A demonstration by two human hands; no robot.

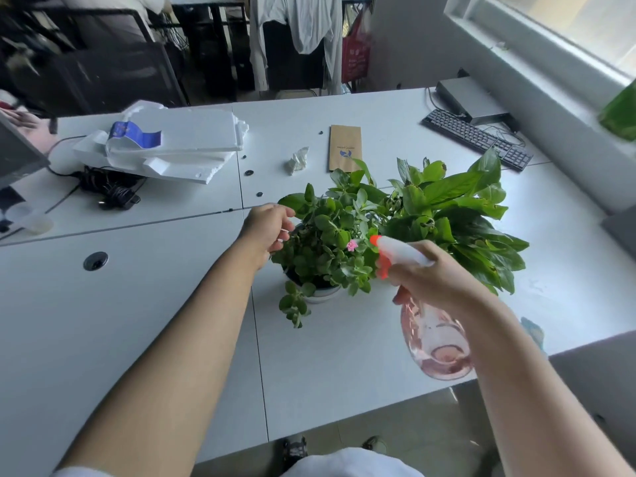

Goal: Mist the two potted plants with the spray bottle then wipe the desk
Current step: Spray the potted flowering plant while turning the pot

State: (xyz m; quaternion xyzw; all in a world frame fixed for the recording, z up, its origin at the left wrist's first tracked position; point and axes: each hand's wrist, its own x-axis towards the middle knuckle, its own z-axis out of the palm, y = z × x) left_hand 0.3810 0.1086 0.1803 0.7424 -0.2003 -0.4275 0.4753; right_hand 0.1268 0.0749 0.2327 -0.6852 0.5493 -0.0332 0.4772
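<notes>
Two potted plants stand side by side on the white desk (pixel 155 304). The nearer small-leaved plant (pixel 327 249) has a pink flower and sits in a white pot (pixel 321 295). The larger broad-leaved plant (pixel 457 215) is to its right. My right hand (pixel 433 277) grips a pink translucent spray bottle (pixel 435 342) by the neck, its white and orange nozzle pointing left at the small plant. My left hand (pixel 266 232) touches the small plant's left side with loosely curled fingers. A crumpled white tissue (pixel 297 161) lies farther back on the desk.
A brown paper bag (pixel 345 148) lies flat behind the plants. White foam pieces (pixel 172 142) and tangled black cables (pixel 110 189) sit at the left. A black keyboard (pixel 476 137) and a grey box (pixel 471 99) are at the back right. Something blue (pixel 533 330) peeks out behind my right forearm.
</notes>
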